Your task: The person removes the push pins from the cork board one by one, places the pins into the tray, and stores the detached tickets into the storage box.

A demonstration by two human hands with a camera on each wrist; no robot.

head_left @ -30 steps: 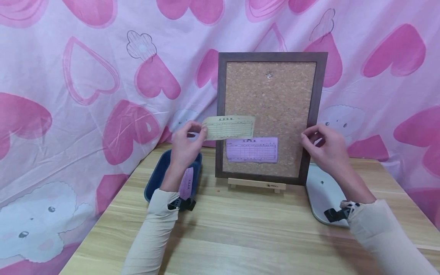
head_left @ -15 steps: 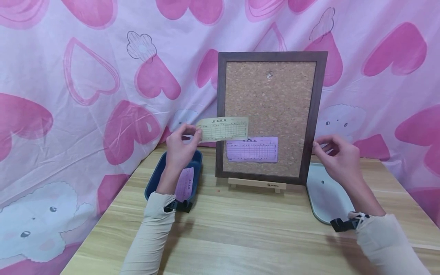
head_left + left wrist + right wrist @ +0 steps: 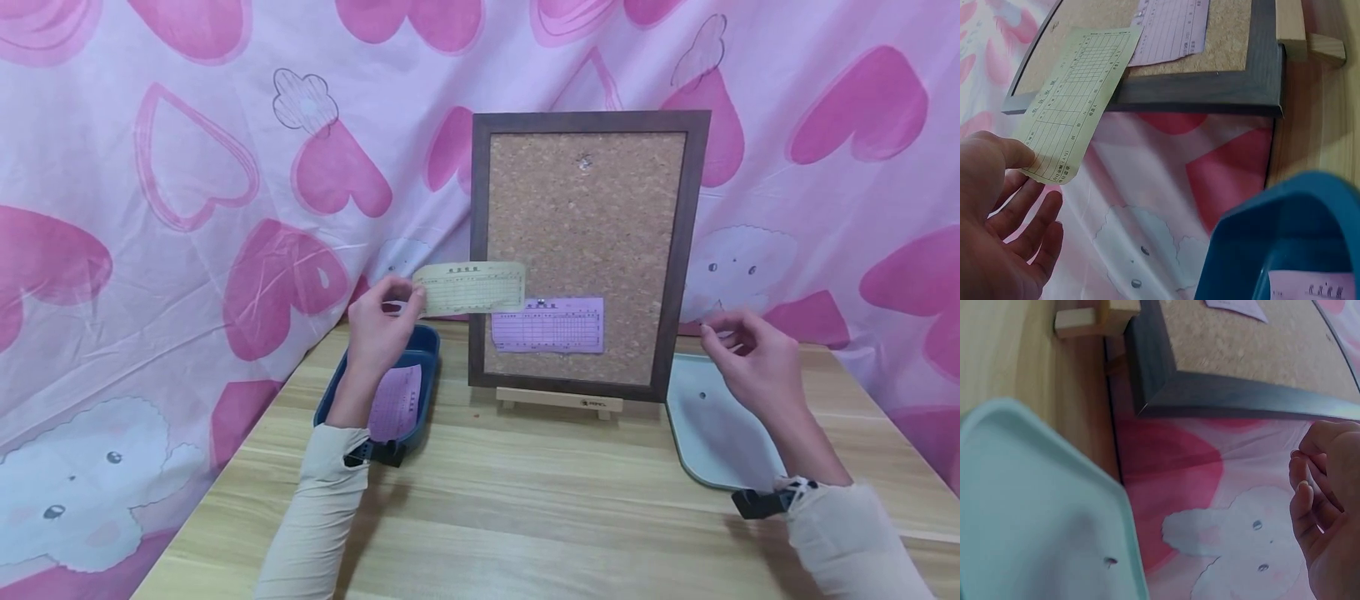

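Observation:
My left hand (image 3: 381,325) pinches the left end of a pale yellow receipt slip (image 3: 474,288) between thumb and forefinger. The slip's free end overlaps the left side of a framed cork board (image 3: 585,225), just above a purple receipt slip (image 3: 551,327) fixed there with a pin (image 3: 542,302) at its top edge. Right of the frame, my right hand (image 3: 757,362) has thumb and forefinger pressed together on a small pin, mostly hidden, with a dark tip showing. In the right wrist view the other fingers of that hand (image 3: 1335,487) are curled.
Several pins (image 3: 585,163) cluster high on the cork. A wooden easel (image 3: 558,402) supports the board. Beneath my left hand stands a blue tray (image 3: 429,346) holding purple slips (image 3: 396,404). A pale green tray (image 3: 712,450) with one small pin (image 3: 702,396) lies at right.
The right hand has drawn away from the board's right edge, moving right and down. My left hand has shifted left and slightly down with the yellow slip, uncovering more of the purple slip's top edge.

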